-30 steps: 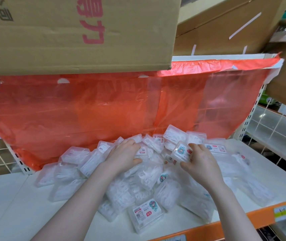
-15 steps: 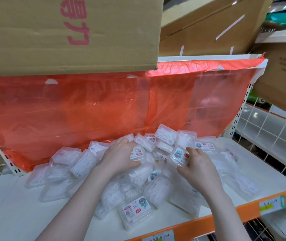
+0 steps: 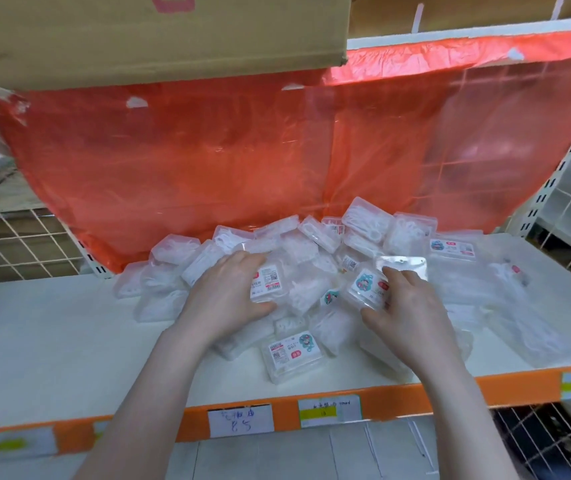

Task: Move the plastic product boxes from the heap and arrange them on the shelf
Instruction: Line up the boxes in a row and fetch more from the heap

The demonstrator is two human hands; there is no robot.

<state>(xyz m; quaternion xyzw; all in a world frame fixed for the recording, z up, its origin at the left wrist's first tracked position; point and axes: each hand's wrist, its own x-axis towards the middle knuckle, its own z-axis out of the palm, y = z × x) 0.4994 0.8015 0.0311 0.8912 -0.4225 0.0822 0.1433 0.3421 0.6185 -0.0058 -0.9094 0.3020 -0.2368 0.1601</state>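
Observation:
A heap of small clear plastic product boxes [image 3: 315, 251] lies on the white shelf [image 3: 52, 341] against a red plastic sheet. My left hand [image 3: 227, 296] grips one labelled box [image 3: 266, 282] at the heap's left middle, thumb under its near edge. My right hand [image 3: 405, 306] holds another box [image 3: 369, 287] with a cartoon label, thumb below and fingers over its top. One more labelled box [image 3: 292, 355] lies flat in front of the heap near the shelf edge.
The red plastic sheet [image 3: 242, 161] hangs behind the heap. A cardboard carton [image 3: 138, 32] overhangs from the shelf above. The shelf's orange front strip [image 3: 398, 396] carries price tags. Wire grids [image 3: 17, 244] stand at the left and right.
Both hands have closed on boxes and drawn them slightly toward me. My view has tilted down, showing the orange shelf edge and tags.

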